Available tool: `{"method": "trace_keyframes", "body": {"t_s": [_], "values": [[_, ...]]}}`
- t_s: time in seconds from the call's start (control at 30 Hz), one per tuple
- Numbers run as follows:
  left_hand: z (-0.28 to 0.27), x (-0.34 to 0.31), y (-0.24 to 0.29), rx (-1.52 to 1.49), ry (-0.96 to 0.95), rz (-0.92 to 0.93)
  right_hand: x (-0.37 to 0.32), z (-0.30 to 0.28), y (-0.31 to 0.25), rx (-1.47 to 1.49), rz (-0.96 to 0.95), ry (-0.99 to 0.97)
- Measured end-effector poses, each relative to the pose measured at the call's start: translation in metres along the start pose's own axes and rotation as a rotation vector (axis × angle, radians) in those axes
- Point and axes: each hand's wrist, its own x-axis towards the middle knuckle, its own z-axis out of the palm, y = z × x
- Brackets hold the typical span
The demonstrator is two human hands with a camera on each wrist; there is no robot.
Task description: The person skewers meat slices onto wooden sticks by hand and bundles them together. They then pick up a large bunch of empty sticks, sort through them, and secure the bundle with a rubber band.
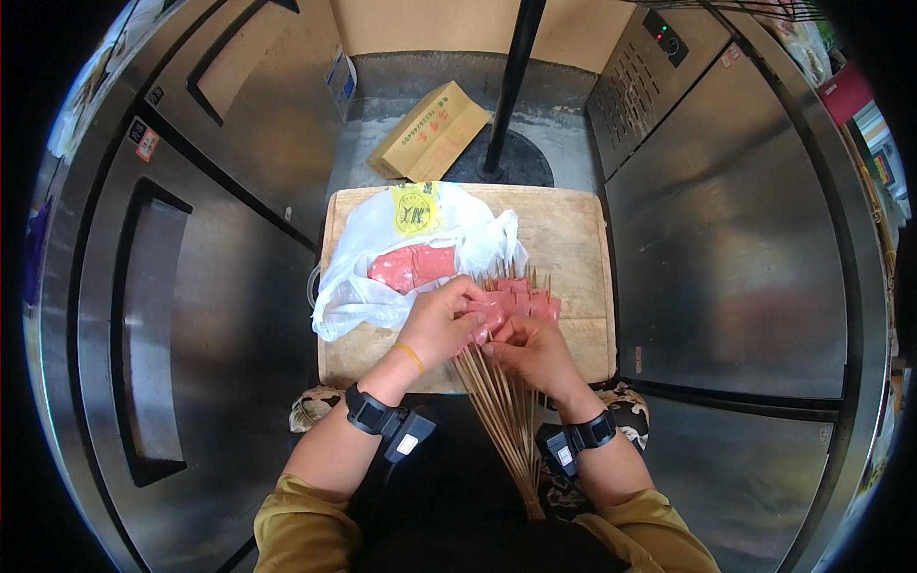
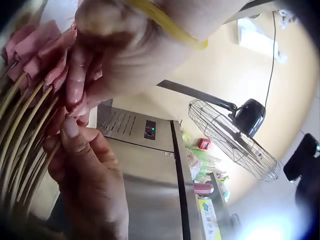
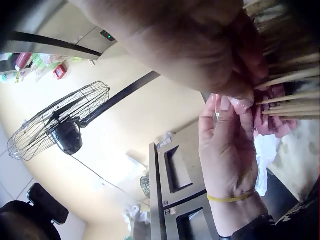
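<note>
My left hand [image 1: 441, 320] pinches a thin pink meat slice [image 1: 492, 313] between thumb and fingers. Close beside it, my right hand [image 1: 533, 353] pinches a bamboo skewer at the slice's lower edge; in the left wrist view the right thumb and forefinger [image 2: 72, 132] meet at the meat. A fan of bamboo skewers [image 1: 497, 411] runs from the board toward my lap. Several carry folded pink meat slices [image 1: 540, 304], their pointed tips showing beyond. Behind my left hand, a stack of pink meat slices [image 1: 411, 267] lies on an opened white plastic bag [image 1: 358, 239].
The wooden cutting board [image 1: 573, 239] lies under the meat and bag. Beyond it are a cardboard box [image 1: 430, 132] and a black pole on a round base [image 1: 521, 158]. Steel cabinets [image 1: 735, 229] stand on both sides. A standing fan [image 2: 235, 130] shows in the wrist views.
</note>
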Motion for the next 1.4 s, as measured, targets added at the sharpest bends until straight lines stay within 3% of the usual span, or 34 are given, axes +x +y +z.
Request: {"method": "trace_keyframes", "body": {"t_s": [0.13,0.33,0.43,0.5,0.63,0.73,0.8,0.83,0.87,0.93,1.0,1.07,1.1,1.2,1.23,1.3,1.4], "values": [[0.002,-0.005,0.013,0.021,0.011,-0.004,0.0,-0.002,0.005,-0.142,-0.045,0.041],[0.007,-0.009,0.016,0.646,0.313,0.384,-0.009,-0.008,-0.008,-0.669,-0.159,0.036],[0.0,-0.007,0.009,0.563,0.279,0.393,-0.009,-0.009,-0.01,-0.732,-0.108,0.044],[-0.004,-0.011,0.0,0.268,0.236,0.241,-0.006,-0.012,-0.002,-0.669,-0.089,0.019],[-0.006,-0.045,-0.008,-0.325,0.232,0.02,-0.018,-0.019,0.011,-0.465,-0.119,0.19],[0.0,-0.076,-0.056,-0.456,0.237,-0.123,-0.045,-0.025,0.003,-0.55,-0.212,0.368],[0.019,-0.101,-0.062,-0.584,0.232,-0.352,-0.07,-0.026,0.018,-0.636,-0.301,0.464],[0.031,-0.109,-0.064,-0.599,0.186,-0.451,-0.084,-0.024,0.025,-0.688,-0.179,0.447],[0.041,-0.113,-0.068,-0.621,0.115,-0.515,-0.093,-0.02,0.043,-0.732,-0.177,0.445],[0.053,-0.119,-0.06,-0.733,-0.076,-0.58,-0.113,0.003,0.071,-0.36,0.005,0.399],[0.063,-0.115,-0.057,-0.767,-0.191,-0.558,-0.13,0.031,0.062,-0.081,-0.165,0.166],[0.077,-0.113,-0.057,-0.761,-0.235,-0.508,-0.144,0.066,0.059,0.176,-0.224,0.284],[0.085,-0.114,-0.055,-0.74,-0.22,-0.464,-0.149,0.065,0.057,0.004,0.094,0.292],[0.101,-0.116,-0.053,-0.677,-0.133,-0.39,-0.154,0.059,0.054,-0.302,0.124,0.318],[0.109,-0.117,-0.061,-0.601,-0.075,-0.352,-0.153,0.056,0.067,-0.361,-0.004,0.347],[0.119,-0.119,-0.065,-0.487,0.0,-0.268,-0.16,0.05,0.079,-0.345,-0.068,0.361],[0.129,-0.129,-0.055,-0.587,-0.004,-0.225,-0.175,0.048,0.074,-0.369,-0.181,0.423]]}}
